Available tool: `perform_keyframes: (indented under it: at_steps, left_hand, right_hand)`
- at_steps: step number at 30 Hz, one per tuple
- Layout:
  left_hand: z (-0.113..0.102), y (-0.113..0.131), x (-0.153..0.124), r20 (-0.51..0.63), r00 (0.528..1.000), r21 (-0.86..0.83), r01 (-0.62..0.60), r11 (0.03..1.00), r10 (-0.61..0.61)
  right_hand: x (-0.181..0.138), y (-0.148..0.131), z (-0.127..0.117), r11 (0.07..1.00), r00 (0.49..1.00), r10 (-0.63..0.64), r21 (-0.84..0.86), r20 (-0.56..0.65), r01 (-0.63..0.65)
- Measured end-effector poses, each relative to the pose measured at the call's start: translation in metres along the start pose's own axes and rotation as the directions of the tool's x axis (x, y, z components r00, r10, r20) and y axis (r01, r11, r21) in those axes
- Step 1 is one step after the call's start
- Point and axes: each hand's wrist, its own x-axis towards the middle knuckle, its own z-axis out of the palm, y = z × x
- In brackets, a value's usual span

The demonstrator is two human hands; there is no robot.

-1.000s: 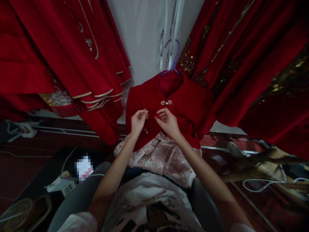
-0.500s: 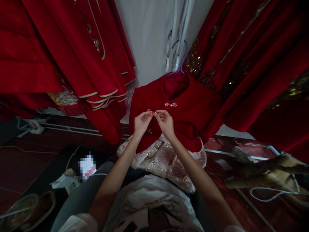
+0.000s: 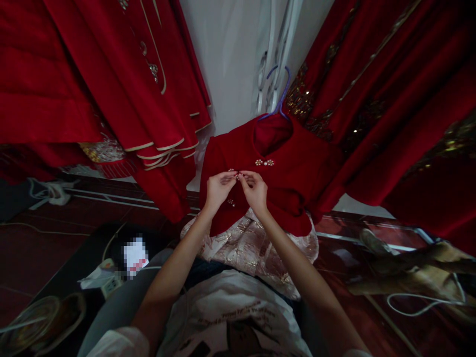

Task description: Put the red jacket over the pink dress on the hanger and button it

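Note:
A red jacket on a purple hanger lies across my lap. Its top clasp, with beaded flower ends, is joined below the collar. My left hand and my right hand meet fingertip to fingertip at the front edge, pinching a beaded clasp that the fingers mostly cover. Another small beaded piece shows on the cloth below my left fingers. Beneath the jacket spreads a pale pink brocade cloth with shiny threads.
Red garments with pale piping hang at left, and red garments with gold sequins at right. A power strip and a clear plastic bowl are at lower left. A brown paper bag lies at right.
Both hands stay at the same clasp, with small finger movements drawing the fingertips closer together. The whole view has shifted slightly.

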Motion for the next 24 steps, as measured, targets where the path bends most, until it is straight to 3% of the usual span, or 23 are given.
perform_keyframes:
  at_steps: [6,9,12,16,19,21,24]
  left_hand:
    - [-0.004,-0.003,0.006,0.033,0.999,0.036,0.011,0.999,-0.013]
    - [-0.008,-0.002,0.000,0.071,0.997,0.031,-0.005,0.999,0.003]
    - [-0.013,0.001,-0.023,0.064,0.998,0.145,0.003,0.989,-0.013]
    - [-0.013,0.002,-0.064,0.139,0.984,0.456,0.033,0.889,-0.108]
    - [-0.007,-0.003,-0.083,0.113,0.985,0.685,0.018,0.728,-0.131]
    - [-0.002,-0.008,-0.088,0.058,0.993,0.759,0.025,0.650,-0.105]
    - [0.002,-0.015,-0.087,0.017,0.998,0.746,0.032,0.666,-0.067]
  right_hand:
    - [0.003,-0.006,0.000,0.996,1.000,-0.023,-0.087,0.003,0.023]
    - [0.004,-0.009,-0.010,0.999,0.995,0.010,-0.050,0.103,-0.005]
    - [0.000,-0.013,-0.036,0.994,0.950,0.105,-0.031,0.294,-0.101]
    - [-0.013,-0.022,-0.083,0.969,0.863,0.236,-0.175,0.446,-0.174]
    - [-0.023,-0.027,-0.104,0.918,0.812,0.301,-0.382,0.500,-0.105]
    - [-0.028,-0.026,-0.106,0.861,0.808,0.306,-0.509,0.503,-0.009]
    - [-0.034,-0.020,-0.094,0.790,0.838,0.265,-0.606,0.477,0.095]
